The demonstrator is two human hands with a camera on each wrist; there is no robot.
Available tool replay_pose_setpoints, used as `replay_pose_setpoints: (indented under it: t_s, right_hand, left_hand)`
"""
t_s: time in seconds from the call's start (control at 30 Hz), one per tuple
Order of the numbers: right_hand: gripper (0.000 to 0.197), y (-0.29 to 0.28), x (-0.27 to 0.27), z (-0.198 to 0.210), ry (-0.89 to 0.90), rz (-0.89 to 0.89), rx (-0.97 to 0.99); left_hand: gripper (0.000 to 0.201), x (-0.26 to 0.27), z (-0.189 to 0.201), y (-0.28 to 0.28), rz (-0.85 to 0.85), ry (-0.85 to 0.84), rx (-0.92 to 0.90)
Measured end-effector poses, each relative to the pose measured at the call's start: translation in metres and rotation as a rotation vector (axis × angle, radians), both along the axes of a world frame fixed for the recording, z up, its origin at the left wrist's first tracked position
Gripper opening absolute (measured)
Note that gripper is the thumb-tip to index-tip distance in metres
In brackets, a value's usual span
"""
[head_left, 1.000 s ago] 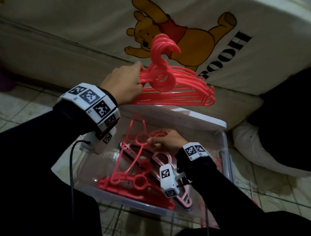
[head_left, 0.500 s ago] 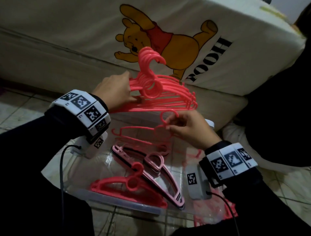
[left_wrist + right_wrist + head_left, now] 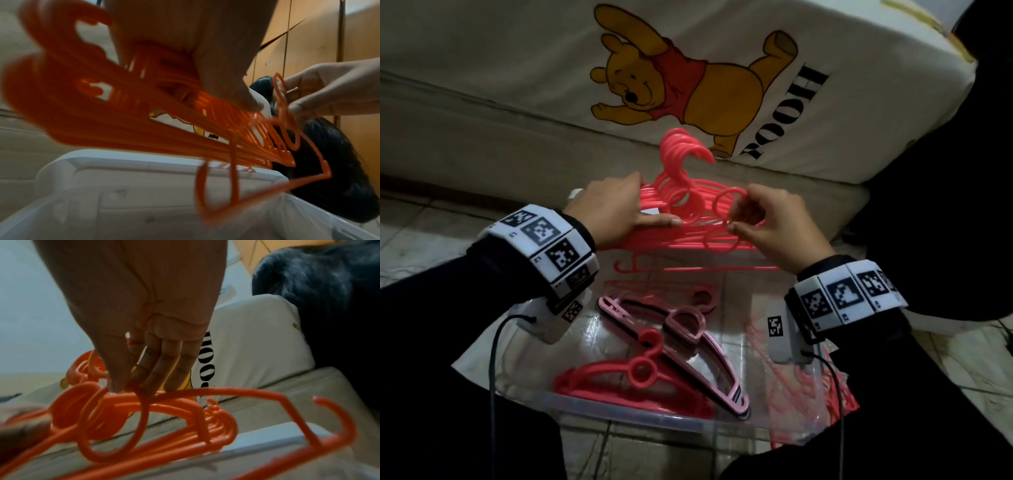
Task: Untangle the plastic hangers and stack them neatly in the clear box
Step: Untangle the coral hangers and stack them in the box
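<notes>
My left hand grips a bundle of coral-red plastic hangers by its left shoulder, above the far rim of the clear box. Their hooks fan upward. My right hand pinches the ring of a single red hanger and holds it against the bundle's right side; its bar hangs below. The left wrist view shows the bundle under my thumb. The right wrist view has my fingertips on the single hanger. In the box lie a red hanger stack and pink hangers.
A mattress with a yellow bear print runs across the back, directly behind the box. A dark shape fills the right. More red hangers show through the box's right wall. The box's white lid stands at its far side.
My right hand came out of the box with one red hanger, rose and now holds it against the bundle. My left hand lowered the bundle slightly.
</notes>
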State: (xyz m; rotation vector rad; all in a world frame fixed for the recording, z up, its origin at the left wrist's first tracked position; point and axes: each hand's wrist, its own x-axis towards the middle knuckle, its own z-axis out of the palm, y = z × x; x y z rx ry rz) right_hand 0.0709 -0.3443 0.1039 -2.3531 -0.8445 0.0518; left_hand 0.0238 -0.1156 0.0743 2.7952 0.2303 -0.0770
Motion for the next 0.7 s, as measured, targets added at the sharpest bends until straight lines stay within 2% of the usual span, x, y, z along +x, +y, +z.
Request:
replay_pose_setpoints:
  t_s: [0.07, 0.13, 0.33, 0.53, 0.63, 0.7]
  right_hand:
    - [0.014, 0.004, -0.002, -0.002, -0.016, 0.027, 0.002]
    - [0.017, 0.01, -0.004, -0.003, -0.041, 0.03, 0.056]
    - [0.018, 0.016, -0.003, -0.008, -0.097, -0.072, 0.103]
    - [0.018, 0.026, -0.012, -0.014, -0.154, -0.102, 0.169]
    - [0.023, 0.028, -0.014, -0.014, -0.212, -0.106, 0.138]
    - [0.032, 0.027, -0.013, -0.011, -0.258, -0.087, 0.037]
  left_hand:
    - [0.107, 0.001, -0.003, 0.0, -0.009, -0.008, -0.003]
    - [0.101, 0.0, -0.006, -0.004, -0.033, -0.015, -0.008]
    - [0.092, -0.004, -0.008, -0.009, -0.072, -0.018, -0.019]
    - [0.046, -0.006, -0.01, -0.006, -0.128, -0.07, -0.034]
    - [0.043, -0.006, -0.007, -0.005, -0.127, -0.084, -0.005]
    - [0.041, -0.007, -0.005, -0.004, -0.138, -0.096, 0.022]
